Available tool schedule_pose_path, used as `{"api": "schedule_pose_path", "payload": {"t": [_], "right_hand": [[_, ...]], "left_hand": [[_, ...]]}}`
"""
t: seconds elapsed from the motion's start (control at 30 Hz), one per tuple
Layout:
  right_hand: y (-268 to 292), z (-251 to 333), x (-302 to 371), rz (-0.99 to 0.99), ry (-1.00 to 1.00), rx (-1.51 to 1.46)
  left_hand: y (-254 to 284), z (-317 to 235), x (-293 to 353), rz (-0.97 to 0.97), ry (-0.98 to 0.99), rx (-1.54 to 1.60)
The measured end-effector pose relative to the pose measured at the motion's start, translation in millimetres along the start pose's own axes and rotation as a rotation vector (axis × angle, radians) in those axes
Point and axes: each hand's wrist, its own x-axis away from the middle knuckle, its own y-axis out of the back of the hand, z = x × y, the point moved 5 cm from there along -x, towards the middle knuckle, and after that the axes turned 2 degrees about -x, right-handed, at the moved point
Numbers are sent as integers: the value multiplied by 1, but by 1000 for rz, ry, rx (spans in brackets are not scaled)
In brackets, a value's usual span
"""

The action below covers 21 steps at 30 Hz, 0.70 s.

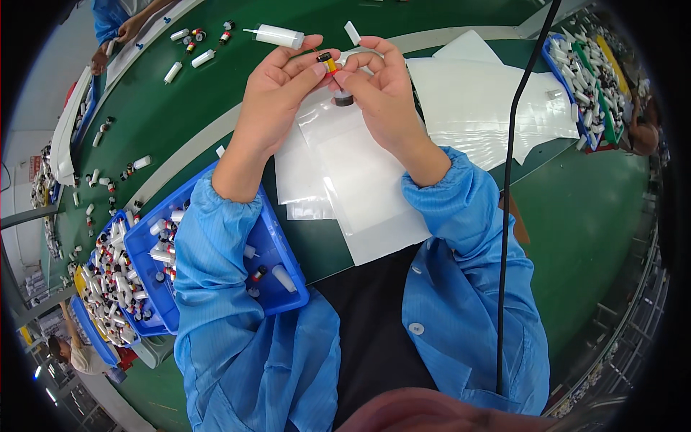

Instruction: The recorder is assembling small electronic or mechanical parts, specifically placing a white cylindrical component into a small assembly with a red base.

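Above the white plastic bags, my left hand [277, 97] is closed on a small black-topped bottle with a yellow and red label [329, 63]. A white cylindrical bottle with a thin nozzle [279, 36] lies against or near its fingertips; I cannot tell whether it is held. My right hand [385, 101] is closed close beside it, the thumb and fingers drawn together. Below its thumb shows a small clear piece with a dark end [344, 98]. A small white tube [352, 32] is by its index fingertip. The fingers hide part of these pieces.
White plastic bags [381, 216] lie under my hands, with a larger stack [489, 101] to the right. A blue tray [294, 277] sits by my left forearm, beside heaped bottles [119, 288]. A black cable [509, 173] crosses at right. Another person's hand [129, 30] is upper left.
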Motion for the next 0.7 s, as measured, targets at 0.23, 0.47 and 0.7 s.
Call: {"api": "schedule_pose_path", "payload": {"t": [0.23, 0.47, 0.7], "right_hand": [[4, 25, -11, -73, 155, 115], [9, 29, -11, 104, 1, 91], [6, 18, -10, 92, -111, 114]], "left_hand": [[-1, 0, 1, -30, -37, -92], [0, 4, 1, 5, -64, -173], [-1, 6, 1, 33, -100, -211]]}}
